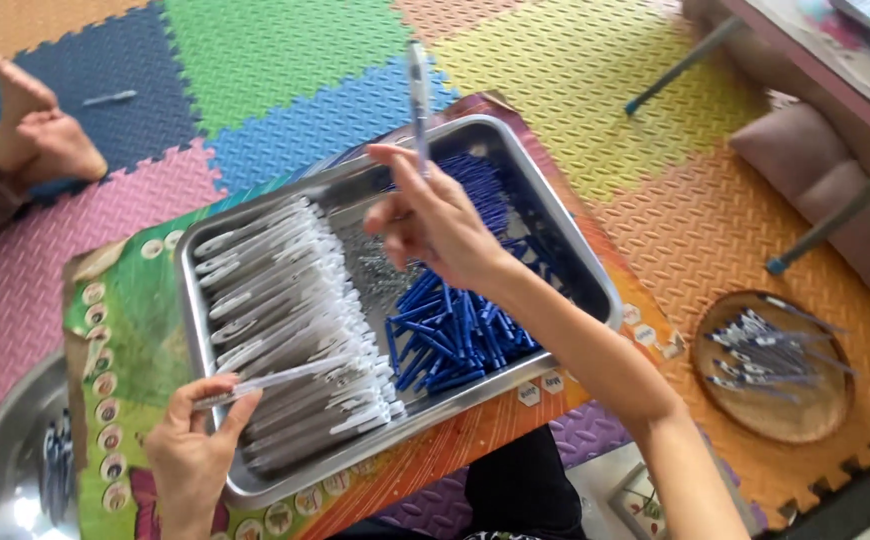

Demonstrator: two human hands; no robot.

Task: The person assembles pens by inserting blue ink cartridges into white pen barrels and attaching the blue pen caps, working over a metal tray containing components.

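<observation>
A steel tray [205,330] lies on a colourful board. Its left side holds a stack of clear pen barrels [290,320]; its right side holds a heap of blue pen parts [460,330], with small metal springs [380,265] between them. My left hand [190,455], at the tray's near left corner, pinches one clear pen barrel [275,380] lying across the stack. My right hand [435,225] hovers over the tray's middle and holds a pen [418,95] upright, its tip pointing up.
A round wooden dish [825,415] with finished pens sits at the right. A steel bowl [0,470] lies at the lower left. Another person's foot [40,125] rests on the foam puzzle mat at the upper left. Low table legs [685,62] and cushions stand at the upper right.
</observation>
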